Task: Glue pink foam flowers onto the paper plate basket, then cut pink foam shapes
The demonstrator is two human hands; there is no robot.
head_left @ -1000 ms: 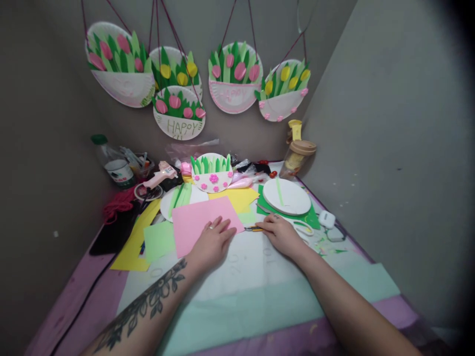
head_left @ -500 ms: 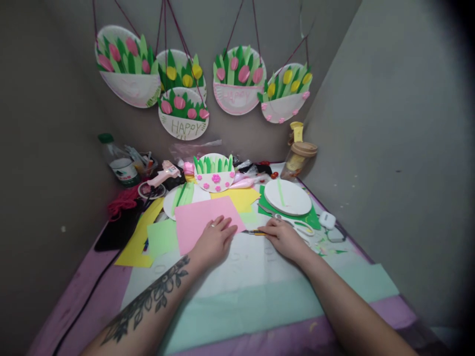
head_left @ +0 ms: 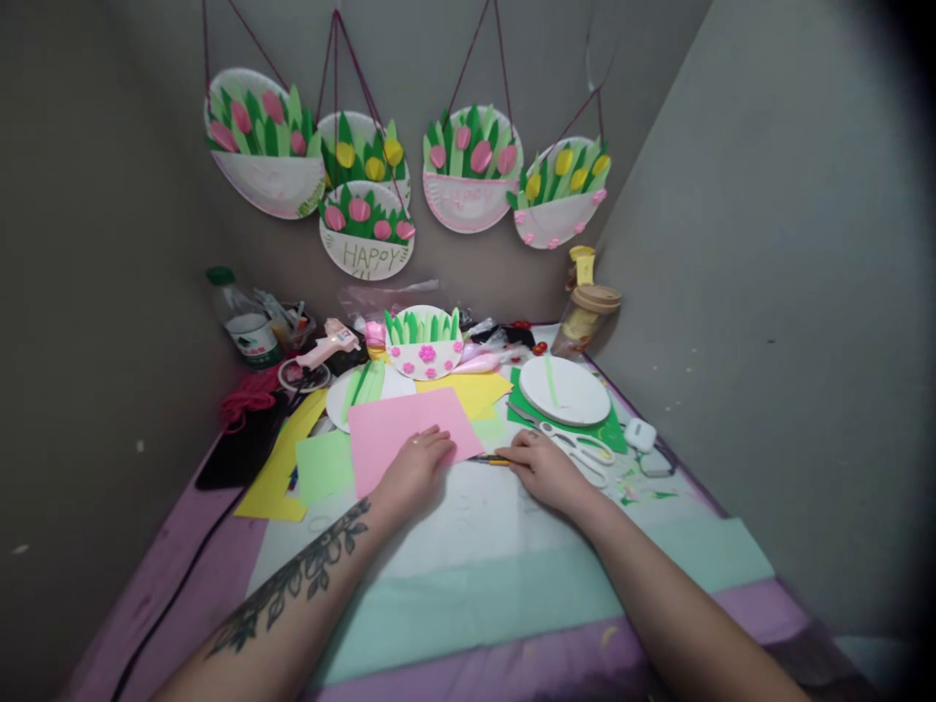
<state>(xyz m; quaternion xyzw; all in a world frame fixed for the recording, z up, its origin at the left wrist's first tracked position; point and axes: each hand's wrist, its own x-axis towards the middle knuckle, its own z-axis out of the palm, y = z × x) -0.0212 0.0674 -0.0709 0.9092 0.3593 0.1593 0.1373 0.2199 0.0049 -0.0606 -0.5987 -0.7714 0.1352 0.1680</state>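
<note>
My left grip (head_left: 418, 470) laid flat on pink paper (head_left: 395, 424) mid-frame, my right grip (head_left: 537, 466) pinching a thin tool (head_left: 498, 462) by the paper's right corner, cloth-covered bench (head_left: 468, 600) below, grey walls (head_left: 767, 273) above.

The pink sheet of paper (head_left: 401, 421) was plain and lay slightly turned, below and left of the frame's centre. A slim orange-and-dark tool (head_left: 498, 462) pointed sideways beside its right corner; whether they touched was unclear.
</note>
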